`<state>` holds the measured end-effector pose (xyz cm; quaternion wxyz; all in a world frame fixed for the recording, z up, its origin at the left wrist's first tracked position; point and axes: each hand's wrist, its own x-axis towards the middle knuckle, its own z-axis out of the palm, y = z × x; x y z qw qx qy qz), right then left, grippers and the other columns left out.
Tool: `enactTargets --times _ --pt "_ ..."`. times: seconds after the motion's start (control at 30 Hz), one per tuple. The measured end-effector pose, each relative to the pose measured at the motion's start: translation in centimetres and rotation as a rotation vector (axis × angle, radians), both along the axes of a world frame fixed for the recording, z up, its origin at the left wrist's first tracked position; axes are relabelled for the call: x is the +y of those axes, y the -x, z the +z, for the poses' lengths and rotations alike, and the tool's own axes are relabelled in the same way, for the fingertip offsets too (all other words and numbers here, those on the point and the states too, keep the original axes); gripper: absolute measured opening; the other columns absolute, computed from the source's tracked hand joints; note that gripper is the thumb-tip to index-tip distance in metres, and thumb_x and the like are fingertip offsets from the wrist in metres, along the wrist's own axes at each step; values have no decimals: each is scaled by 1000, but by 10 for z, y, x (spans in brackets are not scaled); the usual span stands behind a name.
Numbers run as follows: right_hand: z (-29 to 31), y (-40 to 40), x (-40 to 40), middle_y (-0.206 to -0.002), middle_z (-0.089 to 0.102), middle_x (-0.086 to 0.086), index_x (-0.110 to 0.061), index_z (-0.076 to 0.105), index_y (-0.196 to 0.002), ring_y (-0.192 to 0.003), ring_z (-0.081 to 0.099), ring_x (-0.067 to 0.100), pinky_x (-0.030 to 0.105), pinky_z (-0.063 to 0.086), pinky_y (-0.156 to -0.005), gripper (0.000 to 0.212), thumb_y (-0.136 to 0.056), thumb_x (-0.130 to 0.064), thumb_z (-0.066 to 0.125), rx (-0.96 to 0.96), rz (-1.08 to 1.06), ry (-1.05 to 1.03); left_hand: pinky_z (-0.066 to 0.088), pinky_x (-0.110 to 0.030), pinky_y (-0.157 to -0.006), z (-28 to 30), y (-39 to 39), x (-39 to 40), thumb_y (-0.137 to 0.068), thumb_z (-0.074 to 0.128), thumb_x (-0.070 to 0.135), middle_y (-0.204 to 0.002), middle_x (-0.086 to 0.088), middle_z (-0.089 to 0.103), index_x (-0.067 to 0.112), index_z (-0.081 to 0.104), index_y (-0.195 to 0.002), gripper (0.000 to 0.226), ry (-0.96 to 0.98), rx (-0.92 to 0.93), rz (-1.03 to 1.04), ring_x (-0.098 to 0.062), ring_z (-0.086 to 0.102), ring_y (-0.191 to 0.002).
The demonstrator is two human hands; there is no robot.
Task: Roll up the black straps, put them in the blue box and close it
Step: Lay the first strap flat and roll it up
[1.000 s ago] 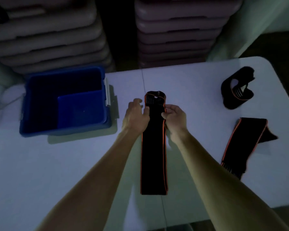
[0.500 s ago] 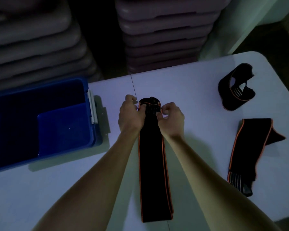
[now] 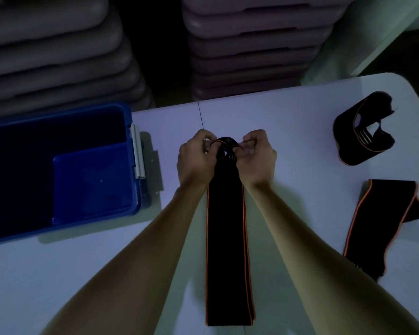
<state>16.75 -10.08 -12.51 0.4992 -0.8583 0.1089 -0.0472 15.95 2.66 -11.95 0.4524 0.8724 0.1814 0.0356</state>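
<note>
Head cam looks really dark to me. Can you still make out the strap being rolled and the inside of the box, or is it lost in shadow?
Head view: dim, bluish, one light pooling on the white table. The strap reads by its orange edging; the left hand and right hand pinch its far end, fold detail murky. The blue box interior is mostly black shadow. Wide-angle bending shows at the table's corner.

No readable text, labels, brand marks, numbers or signs anywhere, none on the blue box (image 3: 58,170), none on the black straps (image 3: 225,238), none on the stacked grey slabs (image 3: 249,44) behind, though dim lighting may perhaps hide small print
</note>
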Motion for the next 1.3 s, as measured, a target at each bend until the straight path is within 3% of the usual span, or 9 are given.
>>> enactTargets --times 0.17,0.4,0.53,0.63,0.77,0.9,1.0,1.1,1.3 --pt "0 -7 -1 -72 61 -4 -12 59 -96 -64 59 7 20 47 -61 15 -84 -5 65 39 16 43 58 -38 -67 0 0 -3 -91 66 30 -79 2 69 25 60 -93 8 9 -2 29 -19 67 -77" --pt "11 22 -9 -96 66 4 -16 58 -108 -84 64 18 22 49 -74 30 -81 -22 70 150 12 3 52 -29 -81 3 32 -3 -86 72 33 -104 -3 65 19 54 -123 43 104 98 55 -17 63 -97" --pt "24 73 -21 -71 58 -4 -7 65 -92 -72 57 19 22 42 -62 17 -82 -20 61 231 35 103 55 -32 -79 8 79 -4 -86 71 31 -101 -5 69 13 62 -112 33 70 201 73 -19 65 -88" --pt "32 122 -32 -71 61 -1 -10 68 -87 -69 56 18 22 32 -60 23 -76 -26 55 323 119 171 49 -27 -69 11 124 -6 -84 71 29 -91 -3 70 13 66 -100 23 -5 242 77 -19 63 -78" --pt "31 176 -47 -62 58 -2 -11 61 -75 -60 55 16 26 36 -59 7 -79 -13 67 370 195 181 52 -30 -67 15 180 -9 -83 72 28 -83 -2 72 17 68 -89 13 -5 280 119 -21 66 -76" --pt "30 208 -52 -73 71 7 -13 68 -83 -73 68 24 20 35 -58 6 -85 -11 63 449 248 209 55 -34 -68 15 212 -20 -83 72 24 -79 -3 73 17 71 -83 7 -27 293 128 -25 67 -75" --pt "25 220 -53 -73 68 0 -21 65 -83 -75 69 20 18 47 -64 16 -86 -9 55 524 254 144 49 -32 -64 13 224 -33 -83 69 24 -84 -9 73 12 73 -87 13 -91 291 75 -29 66 -77" --pt "20 227 -61 -77 72 5 -18 68 -88 -74 70 29 38 57 -72 17 -85 -10 53 490 267 87 38 -29 -64 17 232 -40 -84 64 24 -88 -14 67 9 72 -92 19 -115 301 59 -29 59 -77" --pt "21 248 -74 -87 74 3 -11 71 -100 -80 70 19 29 54 -72 23 -91 -10 50 494 321 117 37 -25 -59 29 258 -50 -89 57 23 -91 -9 56 17 70 -108 24 -95 333 67 -18 52 -66"
